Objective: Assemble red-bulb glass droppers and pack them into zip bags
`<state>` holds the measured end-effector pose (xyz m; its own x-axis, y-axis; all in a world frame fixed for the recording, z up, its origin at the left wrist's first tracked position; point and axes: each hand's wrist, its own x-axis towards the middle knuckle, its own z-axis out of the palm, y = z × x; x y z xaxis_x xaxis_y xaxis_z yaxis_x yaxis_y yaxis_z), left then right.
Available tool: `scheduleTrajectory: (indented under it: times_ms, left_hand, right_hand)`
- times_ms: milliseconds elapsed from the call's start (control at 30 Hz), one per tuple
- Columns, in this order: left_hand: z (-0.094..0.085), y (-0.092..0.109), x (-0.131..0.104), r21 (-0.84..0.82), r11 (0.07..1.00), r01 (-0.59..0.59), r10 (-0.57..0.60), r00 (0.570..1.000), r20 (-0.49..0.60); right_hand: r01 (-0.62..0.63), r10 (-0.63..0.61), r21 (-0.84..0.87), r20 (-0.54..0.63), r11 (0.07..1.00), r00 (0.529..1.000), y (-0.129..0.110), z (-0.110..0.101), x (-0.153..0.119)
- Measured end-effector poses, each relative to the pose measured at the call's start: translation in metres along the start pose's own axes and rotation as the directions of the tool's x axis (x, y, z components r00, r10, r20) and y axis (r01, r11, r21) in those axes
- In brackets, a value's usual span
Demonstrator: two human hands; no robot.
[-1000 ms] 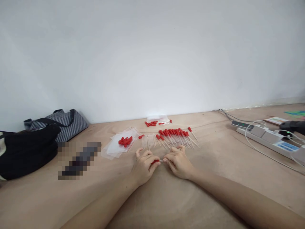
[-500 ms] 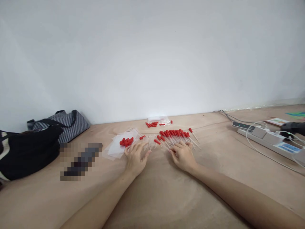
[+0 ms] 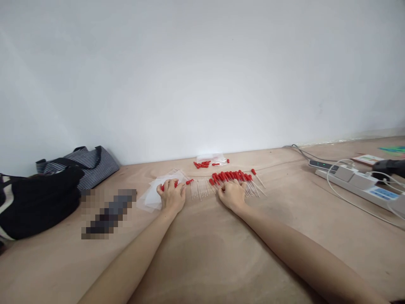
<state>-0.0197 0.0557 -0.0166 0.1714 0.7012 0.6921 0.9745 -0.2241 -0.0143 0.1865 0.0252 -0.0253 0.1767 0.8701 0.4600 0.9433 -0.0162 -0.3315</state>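
My left hand (image 3: 172, 196) rests over the loose red rubber bulbs (image 3: 162, 188) lying on clear plastic bags (image 3: 151, 197). Its fingers are apart and bent downward, touching or just above the bulbs. My right hand (image 3: 233, 195) lies at the near side of a row of droppers with red bulbs (image 3: 232, 175). Its fingers are curled down toward the thin tubes, and the fingertips are partly hidden. Between the hands, several thin clear tubes (image 3: 199, 189) without bulbs lie side by side. A single red bulb (image 3: 189, 182) sits at their left end.
Farther back, more red bulbs (image 3: 202, 164) lie by another clear bag (image 3: 210, 158) near the wall. On the left are a black bag (image 3: 47, 202), a striped bag (image 3: 98, 166) and a blurred-out dark object (image 3: 110, 213). A power strip (image 3: 357, 190) with plugs and cables stands at right.
My left hand has moved left and forward onto the red bulbs. My right hand has shifted left and slightly forward. The bulb ends at the left of the dropper row now sit closer together.
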Motion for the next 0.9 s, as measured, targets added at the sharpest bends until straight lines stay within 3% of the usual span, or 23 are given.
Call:
scheduleTrajectory:
  times_ms: [133, 233, 467, 700, 900]
  left_hand:
    - [0.012, 0.003, 0.013, 0.046, 0.999, -0.022, 0.022, 1.000, 0.005]
    - [0.017, 0.005, 0.020, 0.053, 0.997, -0.049, 0.047, 0.999, 0.024]
    - [0.021, 0.006, 0.022, 0.031, 0.997, -0.064, 0.063, 0.997, 0.035]
    - [0.014, 0.009, 0.018, -0.022, 0.999, 0.044, -0.045, 0.997, -0.065]
    - [-0.008, 0.021, -0.001, -0.150, 0.989, -0.010, -0.008, 0.993, -0.120]
  right_hand:
    - [0.066, -0.065, 0.027, -0.038, 0.997, 0.997, -0.003, 0.000, 0.000]
    - [0.110, -0.110, 0.035, -0.002, 0.993, 0.994, -0.014, 0.001, 0.001]
    - [0.020, -0.009, -0.093, 0.120, 0.995, 0.993, -0.036, 0.003, 0.009]
    - [0.079, -0.046, -0.188, 0.170, 0.979, 0.984, -0.041, 0.006, 0.012]
    - [0.097, -0.059, -0.217, 0.174, 0.971, 0.983, -0.045, 0.005, 0.008]
